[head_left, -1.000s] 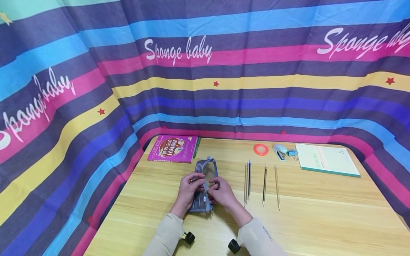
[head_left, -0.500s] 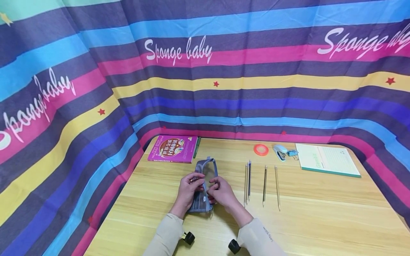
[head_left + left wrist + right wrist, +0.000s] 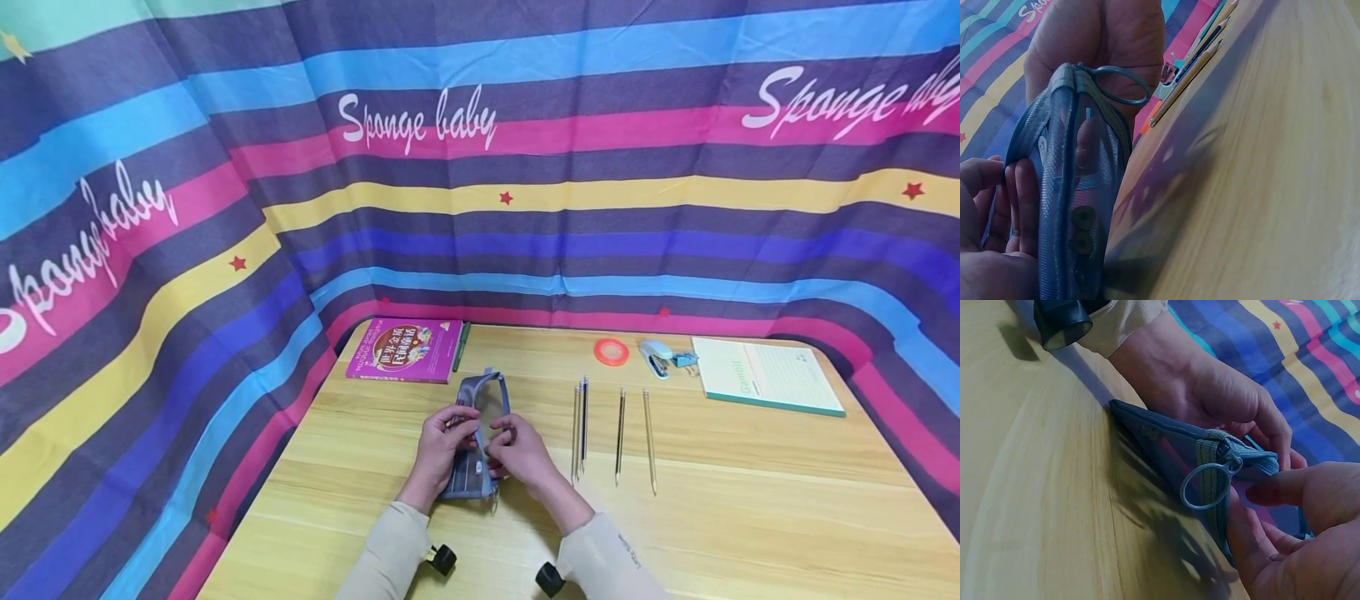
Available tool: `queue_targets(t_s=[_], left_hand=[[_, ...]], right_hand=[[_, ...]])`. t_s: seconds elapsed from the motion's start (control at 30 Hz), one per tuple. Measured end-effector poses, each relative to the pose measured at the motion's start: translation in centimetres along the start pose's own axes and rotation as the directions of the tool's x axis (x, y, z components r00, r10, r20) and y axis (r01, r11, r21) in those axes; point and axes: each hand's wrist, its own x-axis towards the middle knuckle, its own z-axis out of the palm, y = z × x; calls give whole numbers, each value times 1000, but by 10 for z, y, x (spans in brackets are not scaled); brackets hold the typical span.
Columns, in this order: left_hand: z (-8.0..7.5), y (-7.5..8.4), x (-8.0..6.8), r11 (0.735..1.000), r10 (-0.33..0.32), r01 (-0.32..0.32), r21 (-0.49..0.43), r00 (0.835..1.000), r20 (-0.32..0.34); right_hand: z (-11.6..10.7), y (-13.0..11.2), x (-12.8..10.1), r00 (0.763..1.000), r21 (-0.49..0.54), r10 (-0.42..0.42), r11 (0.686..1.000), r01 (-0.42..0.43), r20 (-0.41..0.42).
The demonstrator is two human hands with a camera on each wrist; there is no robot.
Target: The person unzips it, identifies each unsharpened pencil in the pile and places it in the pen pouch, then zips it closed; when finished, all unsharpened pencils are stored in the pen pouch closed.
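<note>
A grey-blue mesh zipper pencil case [image 3: 468, 475] stands on the table between both hands, its zipped mouth spread apart. My left hand [image 3: 438, 446] pinches the left edge of the mouth between thumb and fingers. On the opposite edge, my right hand [image 3: 521, 450] grips with curled fingers, some of them inside the opening in the right wrist view. A ring-shaped zipper pull [image 3: 1207, 486] hangs at the near end of the zip. Through the mesh, two small round dark things [image 3: 1083, 219] show in the left wrist view.
Several pencils [image 3: 619, 437] lie right of the case. Along the back are a purple book [image 3: 405, 350], a red tape roll [image 3: 611, 351], a light-blue stapler [image 3: 656, 358], a blue binder clip [image 3: 684, 359] and a notebook [image 3: 765, 375]. A striped curtain [image 3: 525, 250] surrounds the table [image 3: 735, 517].
</note>
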Motion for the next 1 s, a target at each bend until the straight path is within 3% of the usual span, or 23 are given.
queue_targets(t_s=[0.5, 1.0], left_hand=[[1, 0, 0, 1000, 8, -8, -1, 1000, 4], [0, 0, 1, 1000, 17, -17, -10, 1000, -3]], right_hand=[[-14, -2, 2, 1000, 36, -13, 999, 13, 1], [-26, 0, 6, 993, -12, -4, 1000, 3, -117]])
